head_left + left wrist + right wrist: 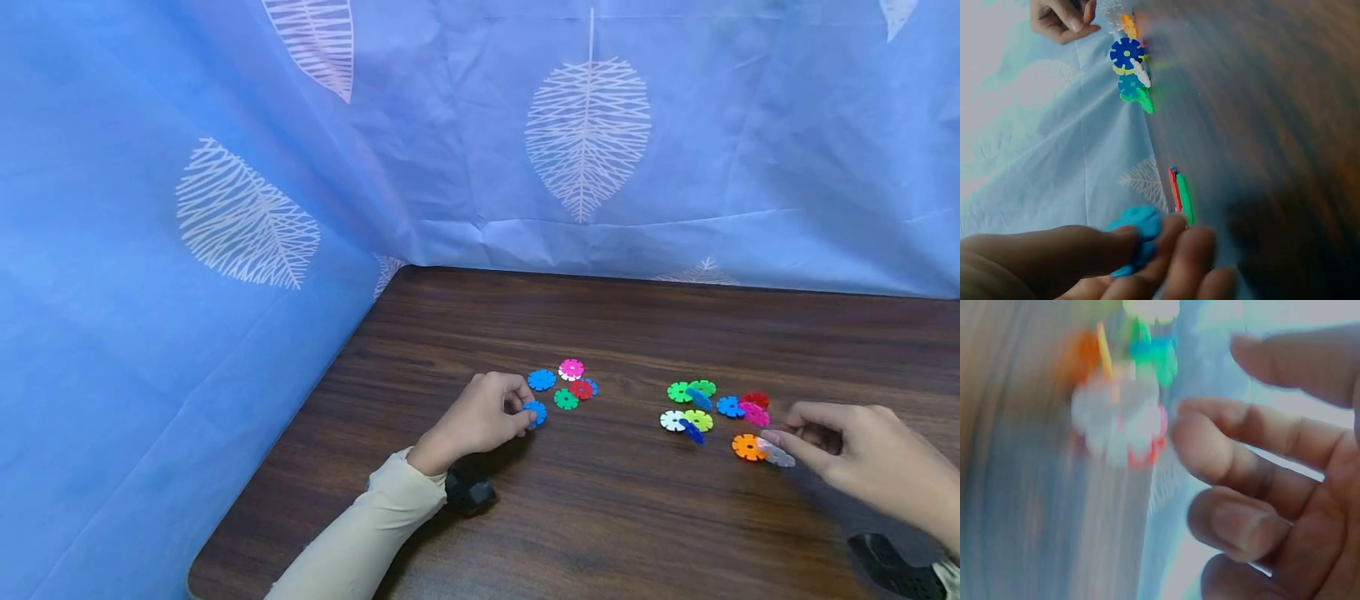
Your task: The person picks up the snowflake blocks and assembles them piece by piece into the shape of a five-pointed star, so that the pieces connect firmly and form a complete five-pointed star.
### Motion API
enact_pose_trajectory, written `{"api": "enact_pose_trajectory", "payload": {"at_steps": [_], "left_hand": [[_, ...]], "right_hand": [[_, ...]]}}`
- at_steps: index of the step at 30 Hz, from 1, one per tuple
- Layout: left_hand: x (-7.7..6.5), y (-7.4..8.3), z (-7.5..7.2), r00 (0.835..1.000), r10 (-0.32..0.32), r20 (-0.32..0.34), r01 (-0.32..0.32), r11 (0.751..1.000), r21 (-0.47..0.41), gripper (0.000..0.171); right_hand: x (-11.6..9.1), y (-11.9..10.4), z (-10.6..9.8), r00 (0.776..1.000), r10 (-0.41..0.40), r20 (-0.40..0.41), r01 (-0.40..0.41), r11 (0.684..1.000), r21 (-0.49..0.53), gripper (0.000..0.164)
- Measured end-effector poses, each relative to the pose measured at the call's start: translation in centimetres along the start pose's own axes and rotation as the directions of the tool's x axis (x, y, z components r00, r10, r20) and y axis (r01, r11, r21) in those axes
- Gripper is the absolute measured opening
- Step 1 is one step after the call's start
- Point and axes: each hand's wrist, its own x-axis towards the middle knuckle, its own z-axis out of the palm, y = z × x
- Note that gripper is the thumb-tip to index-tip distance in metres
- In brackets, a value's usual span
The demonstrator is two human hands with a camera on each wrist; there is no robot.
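My left hand [480, 412] pinches a blue notched plastic disc [536, 412] between thumb and fingers, over the left part of the table. Beside it lie loose discs: a blue one [542, 380], a green one [566, 399], a red one [581, 390] and a pink one [572, 367]. My right hand [873, 454] hovers with fingers bent loosely and nothing between them. Its thumb tip is close to a clear disc [780, 456] joined to an orange disc [748, 447]. In the right wrist view the clear disc [1110, 419] appears blurred, apart from the fingertips.
Left of the right hand sit more interlocked clusters: green discs [679, 392] with a blue one, a white disc [672, 421] with yellow-green and dark blue ones, and a pink disc [754, 414] with red and blue ones. A blue leaf-print curtain [480, 167] borders the brown table [600, 517].
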Motion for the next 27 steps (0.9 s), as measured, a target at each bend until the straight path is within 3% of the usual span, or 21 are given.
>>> {"api": "enact_pose_trajectory", "payload": {"at_steps": [5,9,12,15,19,23,27], "left_hand": [[0.2,0.2,0.2,0.997,0.025,-0.073,-0.027,0.999,-0.025,0.005],[0.1,0.3,0.3,0.995,0.017,-0.095,-0.021,0.999,-0.037,0.005],[0.0,0.3,0.3,0.995,0.014,-0.101,-0.018,0.999,-0.043,0.004],[-0.2,0.3,0.4,0.994,0.012,-0.108,-0.016,0.999,-0.039,0.004],[-0.1,0.4,0.5,0.995,0.006,-0.103,-0.010,0.999,-0.045,0.004],[0.0,0.3,0.5,0.994,0.000,-0.109,-0.005,0.999,-0.045,0.005],[-0.1,0.0,0.5,0.993,0.010,-0.115,-0.015,0.999,-0.039,0.006]], "right_hand": [[2.4,-2.4,0.2,0.998,-0.046,0.042,0.045,0.998,0.035,0.024],[4.8,-4.6,0.8,0.990,-0.069,0.120,0.057,0.993,0.105,0.017],[6.6,-6.4,1.7,0.975,-0.098,0.198,0.060,0.980,0.191,0.014],[8.5,-7.8,3.3,0.961,-0.154,0.230,0.086,0.957,0.277,0.010],[10.4,-9.1,5.1,0.948,-0.162,0.276,0.064,0.941,0.333,0.005],[12.0,-10.1,6.4,0.941,-0.155,0.299,0.048,0.941,0.335,0.021],[12.9,-11.4,7.5,0.938,-0.137,0.318,0.062,0.970,0.235,0.029]]}}
